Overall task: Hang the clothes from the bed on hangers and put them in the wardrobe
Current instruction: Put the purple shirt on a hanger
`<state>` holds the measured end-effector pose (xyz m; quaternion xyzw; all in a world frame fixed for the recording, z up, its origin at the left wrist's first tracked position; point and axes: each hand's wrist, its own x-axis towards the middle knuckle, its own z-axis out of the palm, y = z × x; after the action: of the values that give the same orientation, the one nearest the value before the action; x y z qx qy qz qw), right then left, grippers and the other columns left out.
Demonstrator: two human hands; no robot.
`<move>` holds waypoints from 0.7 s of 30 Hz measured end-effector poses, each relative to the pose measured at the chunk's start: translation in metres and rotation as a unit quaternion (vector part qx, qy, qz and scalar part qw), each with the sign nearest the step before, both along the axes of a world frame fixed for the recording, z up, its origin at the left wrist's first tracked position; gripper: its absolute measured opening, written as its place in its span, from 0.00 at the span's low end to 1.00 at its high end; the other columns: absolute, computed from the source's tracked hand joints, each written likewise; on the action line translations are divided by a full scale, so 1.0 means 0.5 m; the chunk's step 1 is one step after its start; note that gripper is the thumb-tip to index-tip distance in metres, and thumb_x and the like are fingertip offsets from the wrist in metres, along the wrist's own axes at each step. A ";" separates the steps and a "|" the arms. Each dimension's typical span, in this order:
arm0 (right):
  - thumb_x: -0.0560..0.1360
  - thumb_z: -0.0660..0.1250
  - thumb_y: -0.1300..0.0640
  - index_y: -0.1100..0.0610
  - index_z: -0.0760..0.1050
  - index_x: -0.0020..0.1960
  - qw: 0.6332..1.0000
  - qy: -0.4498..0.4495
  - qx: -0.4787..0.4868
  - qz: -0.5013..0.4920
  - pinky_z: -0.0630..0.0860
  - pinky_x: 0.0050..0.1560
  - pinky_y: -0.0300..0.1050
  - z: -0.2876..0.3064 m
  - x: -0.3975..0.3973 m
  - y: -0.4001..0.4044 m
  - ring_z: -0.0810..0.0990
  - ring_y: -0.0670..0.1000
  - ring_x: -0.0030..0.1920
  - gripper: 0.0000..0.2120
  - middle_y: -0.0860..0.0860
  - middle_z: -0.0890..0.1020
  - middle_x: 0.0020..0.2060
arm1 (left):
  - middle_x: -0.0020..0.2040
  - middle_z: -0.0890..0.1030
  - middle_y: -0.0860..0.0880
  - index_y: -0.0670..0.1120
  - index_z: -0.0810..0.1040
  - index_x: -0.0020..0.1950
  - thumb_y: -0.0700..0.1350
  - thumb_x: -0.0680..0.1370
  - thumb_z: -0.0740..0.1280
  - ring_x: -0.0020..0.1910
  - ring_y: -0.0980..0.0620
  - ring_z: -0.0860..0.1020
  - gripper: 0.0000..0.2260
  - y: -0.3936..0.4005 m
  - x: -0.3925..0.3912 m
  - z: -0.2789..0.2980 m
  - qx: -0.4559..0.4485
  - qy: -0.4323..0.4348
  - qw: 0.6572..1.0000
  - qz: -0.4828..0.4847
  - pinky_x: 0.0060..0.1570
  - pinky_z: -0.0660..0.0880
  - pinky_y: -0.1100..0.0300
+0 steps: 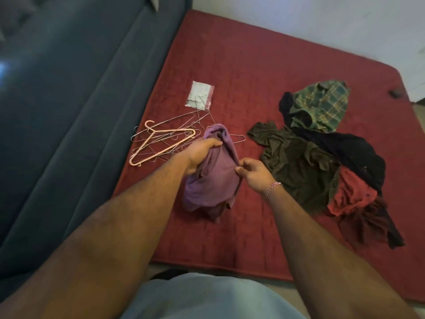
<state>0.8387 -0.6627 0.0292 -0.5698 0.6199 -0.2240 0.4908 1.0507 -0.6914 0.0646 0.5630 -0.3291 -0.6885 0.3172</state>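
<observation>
— What's he got hold of?

— A soft, crumpled purple cotton garment (212, 178), held above the quilted red bed cover (253, 65). His left hand (200, 155) grips a bunched fold near its top; the right hand (253, 172) pinches the cloth's edge between thumb and fingers. It hangs lengthwise toward him, its top end pointing away.

— And the hangers?

— Just left of it on the bed: a tangle of thin wire hangers (174, 127) with one pale pink plastic hanger (161, 143) on top, hook pointing to the far left.

— Other clothes?

— A heap to the right: a green checked shirt (322, 104), a dark olive shirt (296, 166), a black garment (345, 146) and a red one (349, 196), all rumpled and overlapping.

— Any writing?

— There's a small white packet (200, 94) beyond the hangers; its print is too blurred to read.
</observation>
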 end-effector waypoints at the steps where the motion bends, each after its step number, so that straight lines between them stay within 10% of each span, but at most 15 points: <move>1: 0.80 0.68 0.66 0.50 0.75 0.41 0.999 0.035 -0.033 -0.010 0.72 0.44 0.42 0.002 0.014 -0.009 0.74 0.42 0.38 0.14 0.44 0.77 0.36 | 0.53 0.86 0.42 0.44 0.82 0.57 0.47 0.82 0.68 0.55 0.42 0.83 0.09 -0.008 0.026 -0.009 -0.049 -0.087 0.995 -0.030 0.59 0.79 0.48; 4: 0.80 0.68 0.62 0.52 0.73 0.42 0.987 0.098 -0.106 -0.066 0.68 0.39 0.37 0.011 0.040 -0.018 0.72 0.46 0.38 0.10 0.45 0.76 0.37 | 0.51 0.86 0.42 0.46 0.84 0.57 0.51 0.79 0.71 0.53 0.40 0.83 0.11 -0.026 0.107 -0.030 -0.174 -0.354 0.910 -0.130 0.51 0.78 0.50; 8: 0.80 0.67 0.66 0.57 0.73 0.43 0.988 0.064 -0.120 -0.070 0.68 0.38 0.31 0.016 0.055 -0.008 0.70 0.40 0.35 0.09 0.46 0.74 0.36 | 0.50 0.85 0.41 0.50 0.83 0.54 0.50 0.77 0.68 0.51 0.36 0.82 0.09 -0.029 0.196 -0.040 -0.216 -0.493 0.833 -0.131 0.48 0.79 0.49; 16: 0.83 0.63 0.57 0.53 0.72 0.44 0.984 0.083 -0.107 -0.115 0.72 0.49 0.48 0.022 0.034 -0.008 0.74 0.48 0.42 0.08 0.48 0.77 0.39 | 0.43 0.85 0.45 0.49 0.82 0.40 0.51 0.77 0.72 0.49 0.40 0.84 0.08 -0.033 0.245 -0.070 -0.178 -0.401 0.881 -0.174 0.50 0.79 0.52; 21: 0.81 0.62 0.51 0.57 0.73 0.47 0.993 0.090 -0.028 -0.065 0.73 0.47 0.51 0.032 0.028 -0.004 0.72 0.49 0.42 0.10 0.51 0.76 0.40 | 0.48 0.88 0.45 0.44 0.87 0.52 0.68 0.58 0.82 0.46 0.46 0.87 0.34 -0.021 0.236 -0.036 0.029 -0.193 0.932 -0.305 0.51 0.82 0.53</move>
<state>0.8528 -0.6646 0.0451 -0.5593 0.6907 -0.2205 0.4019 1.1688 -0.7019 0.0465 0.5668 -0.5194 -0.6394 0.0061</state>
